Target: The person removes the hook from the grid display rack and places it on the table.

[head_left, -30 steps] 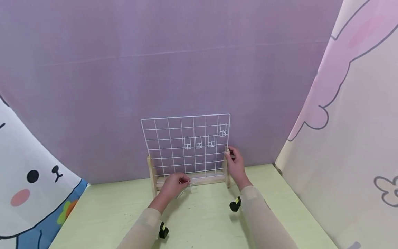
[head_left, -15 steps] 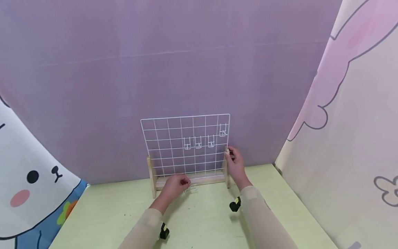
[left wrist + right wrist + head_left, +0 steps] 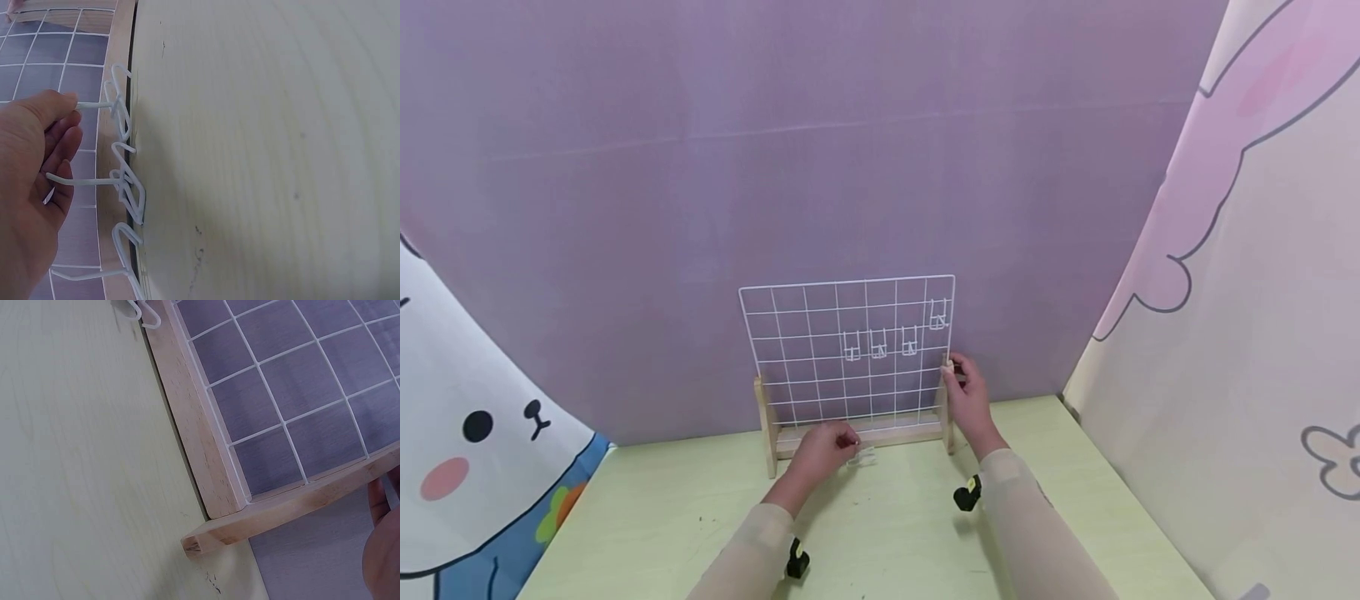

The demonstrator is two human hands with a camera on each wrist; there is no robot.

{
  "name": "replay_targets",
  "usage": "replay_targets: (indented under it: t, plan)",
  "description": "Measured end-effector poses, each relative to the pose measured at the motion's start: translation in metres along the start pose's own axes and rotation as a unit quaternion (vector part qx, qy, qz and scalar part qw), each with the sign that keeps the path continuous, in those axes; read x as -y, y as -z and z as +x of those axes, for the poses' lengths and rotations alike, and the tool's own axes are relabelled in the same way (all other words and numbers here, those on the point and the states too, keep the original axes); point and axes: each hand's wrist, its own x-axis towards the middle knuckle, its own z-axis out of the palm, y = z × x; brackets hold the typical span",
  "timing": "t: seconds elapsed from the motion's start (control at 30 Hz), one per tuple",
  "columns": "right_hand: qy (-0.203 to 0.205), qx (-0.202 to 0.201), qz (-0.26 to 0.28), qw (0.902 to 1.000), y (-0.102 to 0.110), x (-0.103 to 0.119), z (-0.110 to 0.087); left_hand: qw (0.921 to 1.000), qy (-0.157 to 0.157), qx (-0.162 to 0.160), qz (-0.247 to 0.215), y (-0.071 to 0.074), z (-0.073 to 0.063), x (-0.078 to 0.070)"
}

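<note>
A white wire grid [image 3: 808,337] stands upright in a wooden stand [image 3: 766,425]. Several white wire hooks [image 3: 852,353] hang on its right half. My left hand [image 3: 822,452], low before the grid, pinches the prong of one white hook [image 3: 97,105] between thumb and fingers. Two more hooks show beside that hand in the left wrist view, a middle one [image 3: 84,182] near its curled fingers and a lower one [image 3: 94,275]; whether the hand holds these is unclear. At the stand's right post [image 3: 312,499], my right hand [image 3: 972,407] grips the wood near its top.
The stand rests on a pale yellow-green table [image 3: 880,533], close to its back edge. Behind rises a purple cloth wall [image 3: 850,167]. Cartoon-printed cloths flank the table, on the left [image 3: 490,467] and the right [image 3: 1247,350].
The loose white hooks by my left hand have swung or shifted to the right, and that hand has dropped very slightly. My right hand keeps its place on the post.
</note>
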Motion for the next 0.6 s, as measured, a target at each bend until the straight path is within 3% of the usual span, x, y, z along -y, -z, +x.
replay_targets:
  t: [0.17, 0.6]
  plan:
    - [0.01, -0.003, -0.003, 0.9999, 0.0003, -0.0017, 0.0006, 0.9999, -0.01, -0.006, 0.003, -0.0032, 0.0005, 0.0029]
    - [0.01, -0.001, -0.001, 0.9999, 0.0002, -0.0033, 0.0012, 0.9999, 0.005, -0.005, -0.008, -0.0036, 0.0008, 0.0038]
